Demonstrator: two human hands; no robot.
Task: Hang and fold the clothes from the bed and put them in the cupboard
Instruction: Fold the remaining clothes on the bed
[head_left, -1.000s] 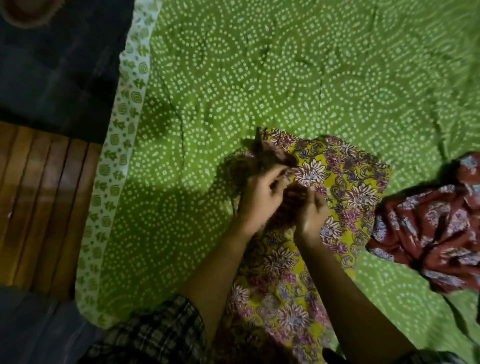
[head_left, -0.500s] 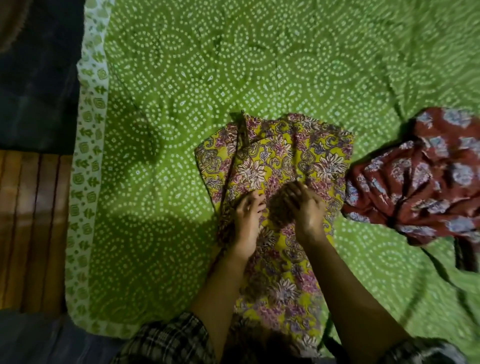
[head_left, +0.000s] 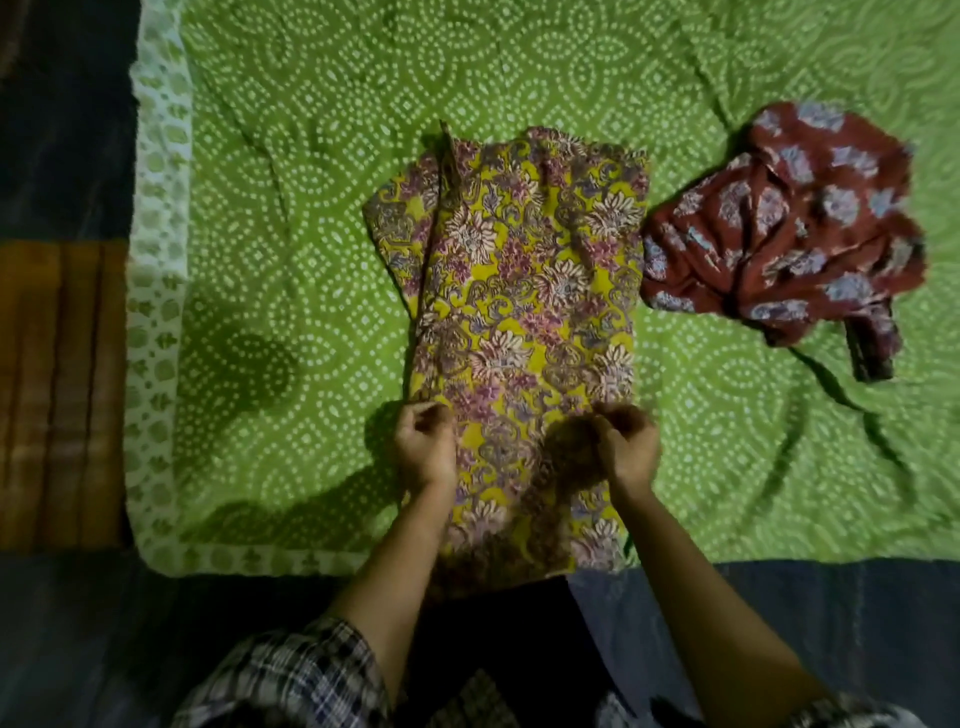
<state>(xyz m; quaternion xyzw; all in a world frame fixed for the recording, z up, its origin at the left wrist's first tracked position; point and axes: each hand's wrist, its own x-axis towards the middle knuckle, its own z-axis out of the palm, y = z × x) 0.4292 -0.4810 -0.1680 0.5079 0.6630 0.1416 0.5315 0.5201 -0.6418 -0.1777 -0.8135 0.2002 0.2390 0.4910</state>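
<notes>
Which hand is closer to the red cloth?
Right. The right hand grips the yellow cloth at its right edge, the side facing the red cloth; the left hand grips its left edge, farther away.

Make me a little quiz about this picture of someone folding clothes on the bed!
1. Fill the gap: the red flowered cloth lies to the ____ of the yellow flowered cloth.
2. True or false: the red flowered cloth is folded flat and neat.
3. What do the left hand and the right hand pinch?
A. the yellow flowered cloth
B. the red flowered cloth
C. nothing

Key: 1. right. 2. False, it lies crumpled. 3. A, one hand at each side edge.
</notes>
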